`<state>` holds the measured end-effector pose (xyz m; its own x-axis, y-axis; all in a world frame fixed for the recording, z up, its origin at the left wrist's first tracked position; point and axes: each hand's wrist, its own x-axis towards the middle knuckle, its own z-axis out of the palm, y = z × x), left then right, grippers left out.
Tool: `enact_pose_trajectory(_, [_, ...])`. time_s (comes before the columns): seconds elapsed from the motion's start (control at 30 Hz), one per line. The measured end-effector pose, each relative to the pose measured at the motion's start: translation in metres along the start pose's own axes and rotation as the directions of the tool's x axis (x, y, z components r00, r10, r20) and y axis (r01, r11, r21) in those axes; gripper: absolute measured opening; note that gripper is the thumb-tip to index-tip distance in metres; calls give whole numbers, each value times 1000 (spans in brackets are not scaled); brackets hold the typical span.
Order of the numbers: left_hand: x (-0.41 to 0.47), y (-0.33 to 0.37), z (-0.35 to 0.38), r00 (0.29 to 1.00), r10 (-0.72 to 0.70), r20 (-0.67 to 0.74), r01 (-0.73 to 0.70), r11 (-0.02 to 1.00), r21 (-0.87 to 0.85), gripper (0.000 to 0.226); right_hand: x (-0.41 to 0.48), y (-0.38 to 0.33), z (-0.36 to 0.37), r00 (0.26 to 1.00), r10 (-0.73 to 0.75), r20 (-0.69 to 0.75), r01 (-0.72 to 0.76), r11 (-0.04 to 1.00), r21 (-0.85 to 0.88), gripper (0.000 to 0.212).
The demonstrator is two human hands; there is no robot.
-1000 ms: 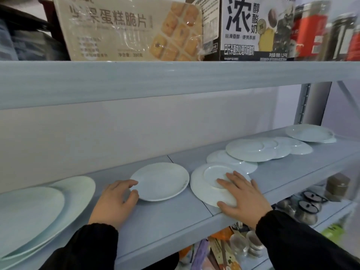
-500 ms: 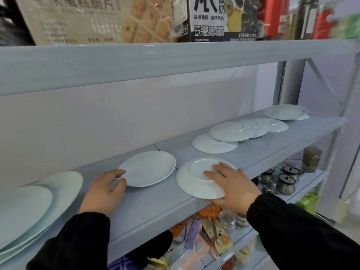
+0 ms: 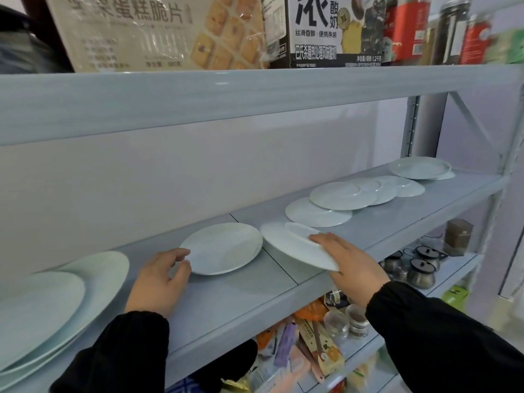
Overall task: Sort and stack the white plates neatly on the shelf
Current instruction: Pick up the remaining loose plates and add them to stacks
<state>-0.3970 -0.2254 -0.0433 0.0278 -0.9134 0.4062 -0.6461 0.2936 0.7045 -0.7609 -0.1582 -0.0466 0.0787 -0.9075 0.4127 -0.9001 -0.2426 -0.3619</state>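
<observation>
Fingers (image 3: 326, 239) of the right hand (image 3: 351, 268) are curling over the near edge of an upside-down white plate (image 3: 295, 245), with the thumb hidden underneath, and are gripping it so that it is tilting, its near side raised off the grey shelf (image 3: 243, 302) and its far rim dipping toward the boards. Left-hand fingers (image 3: 177, 253) are lying loosely bent, and the thumb is touching the near left rim of a second plate (image 3: 224, 248) that is sitting flat and right side up; whether the left hand (image 3: 158, 282) is actually pinching that rim I cannot tell. Both wrists are disappearing into black sleeves (image 3: 442, 341). These two plates are lying just beside each other at the middle of the shelf, their rims almost meeting. At the far left, a stack of larger plates (image 3: 56, 302) is overlapping unevenly near the front edge. Farther along to the right, a row of overlapping plates (image 3: 346, 197) is spreading toward the back, and beyond it one more plate (image 3: 419, 168) is resting on another by the metal upright (image 3: 425, 123). Below the shelf, dark lidded jars (image 3: 419, 270) and coloured packets (image 3: 309, 341) are crowding the lower level. Above, a biscuit box (image 3: 158, 32), a black carton (image 3: 331, 29) and red tins (image 3: 405, 29) are standing on the top shelf (image 3: 226, 100).
</observation>
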Motion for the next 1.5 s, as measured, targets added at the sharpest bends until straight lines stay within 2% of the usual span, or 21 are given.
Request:
enact_pose_trajectory(0.07, [0,0,0,1000,3,-4,-3,1000,-6,25,3,-1,2,991,42,-131,-25,991,129,63])
enact_pose_trajectory(0.13, [0,1,0,1000,2,-11,-2,1000,-2,26,7,-7,3,947,158,-279,-70,951,303,45])
enact_pose_trajectory(0.17, [0,1,1,1000,1,-9,-1,1000,2,26,11,-12,5,901,276,-334,-119,899,422,38])
enact_pose_trajectory(0.23, [0,0,1,1000,-6,-3,6,1000,0,26,21,-24,8,792,500,-350,-172,733,658,39])
enact_pose_trajectory(0.3, [2,-1,1,1000,-7,-5,7,1000,2,26,37,-34,15,775,560,-294,-127,594,795,39])
enact_pose_trajectory(0.37, [3,-2,1,1000,-9,-6,9,1000,11,27,53,-42,21,814,550,-184,-91,434,896,37])
enact_pose_trajectory(0.47, [3,-3,1,1000,-23,-17,23,1000,15,27,79,-54,29,847,531,32,-93,88,992,44])
enact_pose_trajectory(0.5, [3,-3,1,999,-25,-22,26,1000,15,27,87,-57,32,859,505,86,-111,19,994,48])
enact_pose_trajectory(0.53, [3,-3,2,999,-30,-24,30,999,13,27,95,-59,35,871,474,127,-140,-7,990,50])
enact_pose_trajectory(0.6, [3,-3,1,999,-39,-20,39,999,16,29,109,-61,43,881,438,179,-204,10,979,49])
enact_pose_trajectory(0.67, [4,-3,0,999,-39,-11,40,999,21,31,119,-65,51,876,439,199,-263,90,961,45])
enact_pose_trajectory(0.7, [4,-2,0,999,-41,-7,41,999,20,31,122,-66,55,878,443,179,-291,199,936,41])
enact_pose_trajectory(0.77, [4,-2,-1,999,-49,-7,49,999,11,32,123,-67,64,903,420,94,-310,484,818,30])
enact_pose_trajectory(0.8, [5,-2,-1,999,-48,-11,48,999,10,32,123,-66,67,916,396,62,-300,576,760,28])
enact_pose_trajectory(0.83, [5,-2,-1,999,-44,-16,44,999,14,33,124,-64,69,925,375,53,-293,619,728,29])
enact_pose_trajectory(1.0, [7,-3,1,998,-49,-34,50,998,28,34,127,-56,74,957,276,86,-266,721,639,66])
enact_pose_trajectory(1.5, [4,-3,-1,998,-37,-51,38,999,24,30,126,-52,80,973,227,47,-213,792,572,58])
